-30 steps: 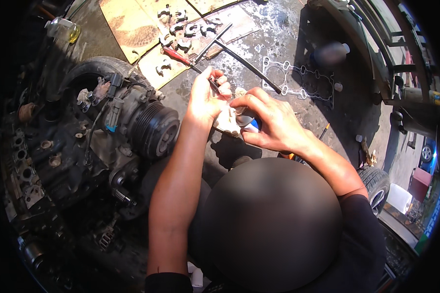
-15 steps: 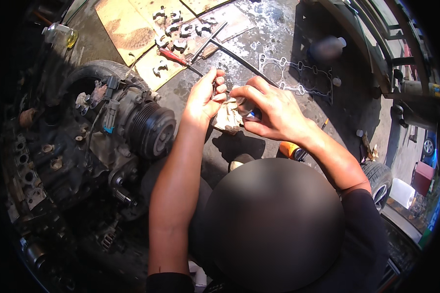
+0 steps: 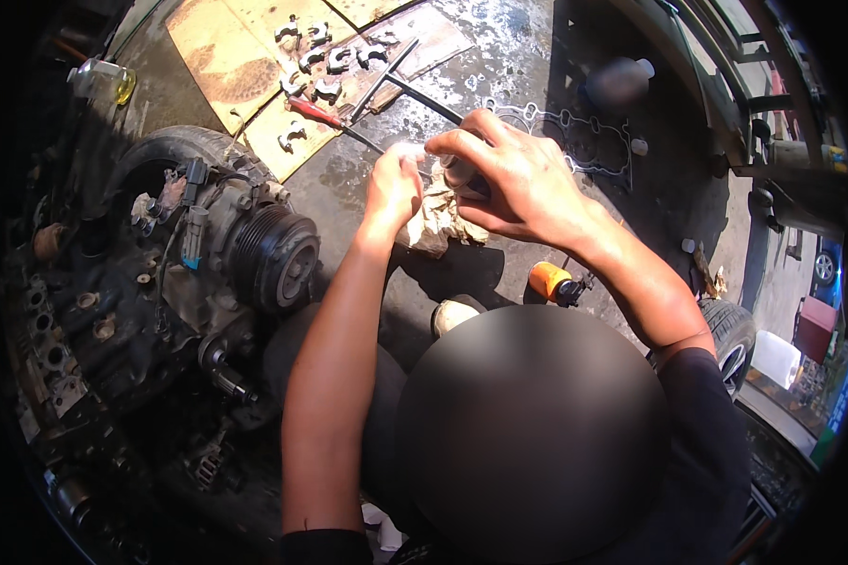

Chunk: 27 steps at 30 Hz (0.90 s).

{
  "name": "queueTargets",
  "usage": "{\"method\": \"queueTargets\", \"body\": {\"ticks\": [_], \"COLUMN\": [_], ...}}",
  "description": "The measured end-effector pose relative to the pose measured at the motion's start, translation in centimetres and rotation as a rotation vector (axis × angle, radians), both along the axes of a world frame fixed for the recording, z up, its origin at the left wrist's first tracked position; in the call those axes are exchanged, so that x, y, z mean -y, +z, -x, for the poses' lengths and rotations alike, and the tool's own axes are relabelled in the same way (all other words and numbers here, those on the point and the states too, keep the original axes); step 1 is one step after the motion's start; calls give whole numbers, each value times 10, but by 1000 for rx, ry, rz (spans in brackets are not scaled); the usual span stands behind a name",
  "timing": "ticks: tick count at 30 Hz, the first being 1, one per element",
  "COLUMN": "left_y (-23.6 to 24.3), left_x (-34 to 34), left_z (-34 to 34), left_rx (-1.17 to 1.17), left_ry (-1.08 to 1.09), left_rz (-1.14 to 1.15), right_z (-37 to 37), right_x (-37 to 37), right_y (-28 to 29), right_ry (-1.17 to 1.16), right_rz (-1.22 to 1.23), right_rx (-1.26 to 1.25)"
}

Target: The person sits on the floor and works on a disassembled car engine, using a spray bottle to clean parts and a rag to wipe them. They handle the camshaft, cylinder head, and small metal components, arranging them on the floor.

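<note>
Out in front of me, my two hands are close together above a crumpled cream rag (image 3: 433, 221). My right hand (image 3: 528, 179) curls its fingers and thumb around a small round greyish part (image 3: 457, 171), which shows only partly beneath the palm. Beside it my left hand (image 3: 393, 193) is closed, its fingertips turned inward and overexposed by sunlight; what it grips is hidden. Just beyond the hands, a red-handled tool (image 3: 316, 111) and a long dark T-shaped bar (image 3: 424, 99) lie on the ground.
A dirty engine with a ribbed pulley (image 3: 278, 259) fills the left. Several metal caps (image 3: 339, 61) lie on cardboard (image 3: 226, 56) ahead. To the right are a head gasket (image 3: 598, 146), a blurred bottle (image 3: 622, 83) and an orange container (image 3: 548, 281). A bottle of yellow liquid (image 3: 104, 83) stands far left.
The whole view has shifted slightly, so the ground items appear further left. My left hand has turned its fingers inward, and the right hand has tilted over the round part.
</note>
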<state>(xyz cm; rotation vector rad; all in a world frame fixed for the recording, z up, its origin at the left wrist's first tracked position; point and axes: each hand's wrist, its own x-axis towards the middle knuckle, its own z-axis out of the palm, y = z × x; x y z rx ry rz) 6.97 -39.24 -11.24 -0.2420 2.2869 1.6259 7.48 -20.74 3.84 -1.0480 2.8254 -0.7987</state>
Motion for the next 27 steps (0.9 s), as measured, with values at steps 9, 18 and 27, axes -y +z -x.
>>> {"method": "queueTargets", "body": {"ticks": [9, 18, 27], "left_y": [-5, -54, 20], "left_x": [-20, -27, -22], "left_z": [-17, -26, -11], "left_rx": [-524, -458, -273], "left_ry": [-569, -396, -730], "left_rz": [894, 255, 809], "right_z": [2, -3, 10], "right_x": [-15, 0, -11], "right_y": [-7, -2, -15], "right_ry": [14, 134, 16], "right_rz": [-43, -60, -130], "right_rx": [73, 94, 5]}}
